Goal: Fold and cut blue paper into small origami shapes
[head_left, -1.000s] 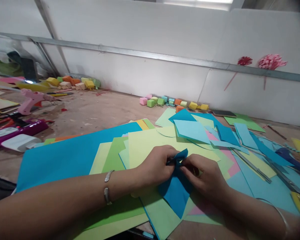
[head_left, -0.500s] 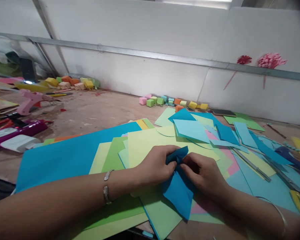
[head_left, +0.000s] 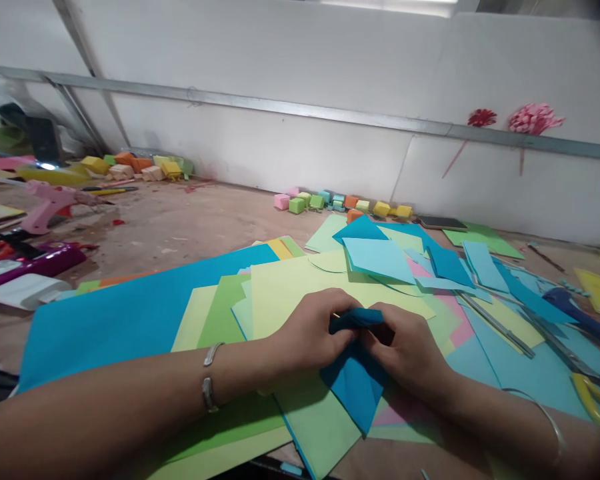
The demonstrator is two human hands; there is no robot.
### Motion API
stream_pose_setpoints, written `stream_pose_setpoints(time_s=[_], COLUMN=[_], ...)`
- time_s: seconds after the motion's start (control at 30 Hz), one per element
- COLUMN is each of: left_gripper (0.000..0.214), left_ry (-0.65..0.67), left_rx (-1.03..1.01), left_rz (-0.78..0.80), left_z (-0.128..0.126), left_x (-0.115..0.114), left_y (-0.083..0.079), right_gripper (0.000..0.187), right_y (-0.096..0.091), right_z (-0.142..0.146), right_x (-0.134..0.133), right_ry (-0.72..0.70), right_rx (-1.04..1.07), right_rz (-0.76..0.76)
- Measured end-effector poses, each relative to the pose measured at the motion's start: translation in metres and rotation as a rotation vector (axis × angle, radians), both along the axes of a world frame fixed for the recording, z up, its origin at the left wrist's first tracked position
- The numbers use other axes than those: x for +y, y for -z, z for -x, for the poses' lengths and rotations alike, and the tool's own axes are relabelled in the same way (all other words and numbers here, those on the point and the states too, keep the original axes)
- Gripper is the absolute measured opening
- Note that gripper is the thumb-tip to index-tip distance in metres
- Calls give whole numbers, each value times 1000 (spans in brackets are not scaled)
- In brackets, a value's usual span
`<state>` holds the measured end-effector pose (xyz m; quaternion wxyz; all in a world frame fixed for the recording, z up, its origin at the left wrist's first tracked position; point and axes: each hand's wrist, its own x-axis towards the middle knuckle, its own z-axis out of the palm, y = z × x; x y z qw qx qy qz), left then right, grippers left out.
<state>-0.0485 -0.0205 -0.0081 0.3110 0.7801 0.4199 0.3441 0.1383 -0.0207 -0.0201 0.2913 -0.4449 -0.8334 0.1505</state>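
Between my two hands is a piece of dark blue paper (head_left: pixel 356 383), pinched and bunched at its top while its lower part hangs down as a creased flap. My left hand (head_left: pixel 313 330) is closed on the paper's upper left, thumb in front. On the other side my right hand (head_left: pixel 410 340) pinches the upper right; its fingertips are partly hidden behind the folds. Below the hands lie stacked sheets, a pale yellow sheet (head_left: pixel 285 287) and a light green sheet (head_left: pixel 325 427) among them.
Scissors with yellow handles (head_left: pixel 593 397) and silver tweezers (head_left: pixel 497 323) lie on the right. A pink glue gun (head_left: pixel 47 203) rests at the left. Several small paper cubes (head_left: pixel 317 201) line the wall. A large blue sheet (head_left: pixel 110 320) spreads to the left.
My right fingers have moved up to the top of the blue paper, and its raised upper corner is now folded down between my hands. The view has shifted slightly.
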Motion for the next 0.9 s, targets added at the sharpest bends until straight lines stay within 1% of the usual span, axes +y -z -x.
stream_pose_setpoints(time_s=[0.13, 0.2, 0.3, 0.4, 0.5, 0.57, 0.63, 0.67, 0.83, 0.9], left_gripper=[16, 14, 14, 21, 27, 27, 26, 26, 24, 24], left_ry=[-52, -56, 21, 88, 103, 90, 70, 52, -95, -144], left_rx=[50, 68, 66, 73, 133, 132, 82, 54, -38, -70], left_rz=[-36, -89, -206, -321, -409, -436, -410, -373, -6, 73], left_z=[0, 0, 0, -2, -3, -2, -1, -1, 0, -1], left_x=[0, 0, 0, -2, -3, -3, -1, 1, 7, 7], left_y=[-3, -3, 2, 9, 12, 11, 10, 8, 2, -1], right_gripper=[3, 5, 6, 11, 15, 18, 24, 25, 22, 22], right_y=[-1, -1, -3, -5, -7, -7, -7, -6, -7, -9], right_z=[0, 1, 1, 1, 1, 1, 1, 1, 2, 3], right_x=[-1, -2, -2, -2, -3, -3, -3, -4, -5, -6], right_ry=[-15, -26, -31, -25, -60, -84, -72, -61, -56, -58], right_rx=[-32, -36, 10, 80, 151, 200, 223, 226, 258, 292], right_rz=[10, 19, 46, 112, 162, 186, 193, 194, 228, 267])
